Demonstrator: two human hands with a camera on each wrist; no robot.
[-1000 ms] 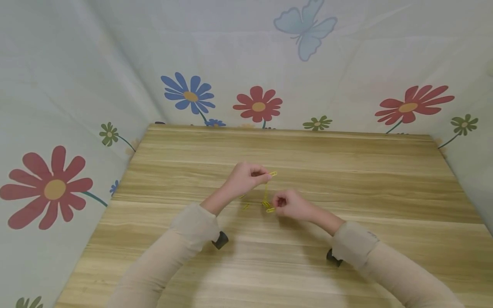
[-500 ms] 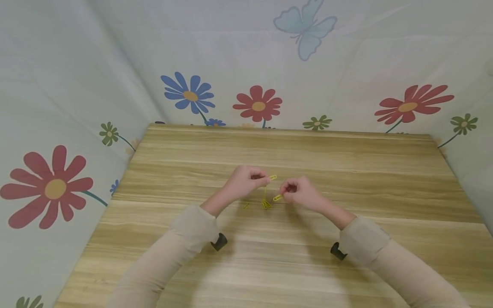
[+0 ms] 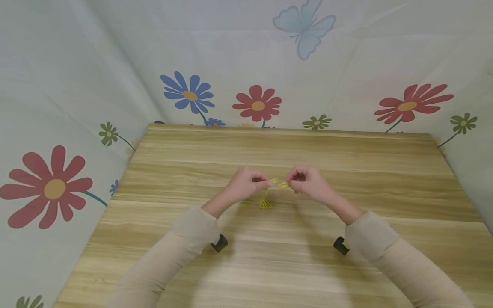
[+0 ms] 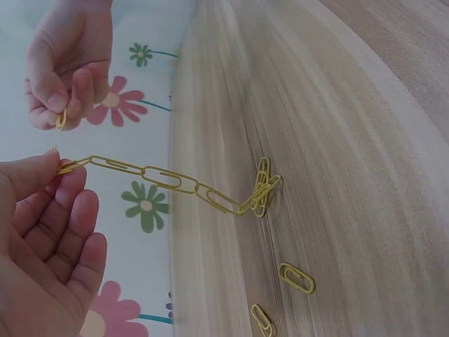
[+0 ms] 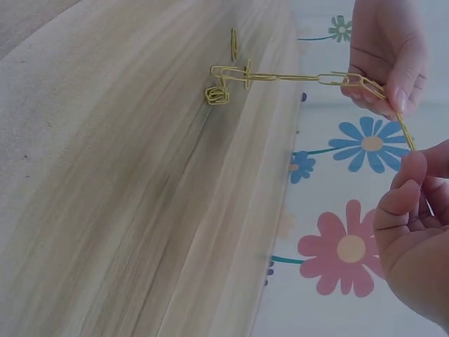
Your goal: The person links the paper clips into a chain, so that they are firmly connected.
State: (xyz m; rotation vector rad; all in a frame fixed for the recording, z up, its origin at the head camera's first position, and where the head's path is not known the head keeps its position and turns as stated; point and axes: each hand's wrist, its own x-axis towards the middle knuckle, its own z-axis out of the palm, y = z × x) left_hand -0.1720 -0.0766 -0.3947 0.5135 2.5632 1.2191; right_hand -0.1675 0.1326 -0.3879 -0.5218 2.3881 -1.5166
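Observation:
My left hand [image 3: 246, 184] pinches the top link of a chain of yellow paper clips [image 4: 168, 179] between thumb and fingers. One end of that link sticks out past the fingertips. The chain hangs down, and its lower links lie bunched on the table. My right hand [image 3: 311, 185] pinches a single yellow paper clip [image 3: 283, 185], level with the left hand and close beside its link. Both hands are raised above the tabletop. Near the bunched links, a loose paper clip [image 4: 297, 278] and a second paper clip [image 4: 263, 321] lie on the wood in the left wrist view.
The wood-grain table [image 3: 292, 149] reaches back to a pale cloth backdrop [image 3: 339, 77] printed with flowers and a butterfly. A dark wrist-camera mount [image 3: 220, 243] protrudes under the left cuff, and a similar mount [image 3: 340, 246] under the right one.
My right hand has risen from beside the bunched clips, carrying one paper clip up to the left hand's level. The left hand has dropped slightly, still pinching the chain's top link.

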